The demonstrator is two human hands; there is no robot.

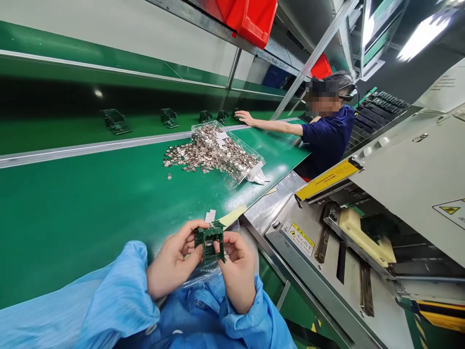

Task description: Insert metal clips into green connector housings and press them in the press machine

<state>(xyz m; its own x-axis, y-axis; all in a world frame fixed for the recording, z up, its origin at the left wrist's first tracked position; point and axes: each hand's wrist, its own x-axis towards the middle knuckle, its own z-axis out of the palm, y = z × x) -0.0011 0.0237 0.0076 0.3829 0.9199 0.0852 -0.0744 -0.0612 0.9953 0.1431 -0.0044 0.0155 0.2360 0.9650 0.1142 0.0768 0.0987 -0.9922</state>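
Your left hand (170,264) and right hand (238,271) meet low in the head view, at the near edge of the green table (90,203); both are curled closed on a small green plastic frame (209,242), left thumb and fingertips pinching its left side, right fingers gripping its right side; the frame sits upright between them, above a crumpled clear bag (203,277) at your blue sleeves; whether anything else is in either hand, cannot tell. Further out on the table, a clear tray (254,156) heaped with small metal clips; a loose pile of clips (183,160) spilled just beside its left side. Beyond, a co-worker's hand (245,117) rests on the conveyor belt (65,128), which carries dark fixtures (115,121) spaced apart. To your right, a grey machine (410,174) with a yellow warning label (301,237).
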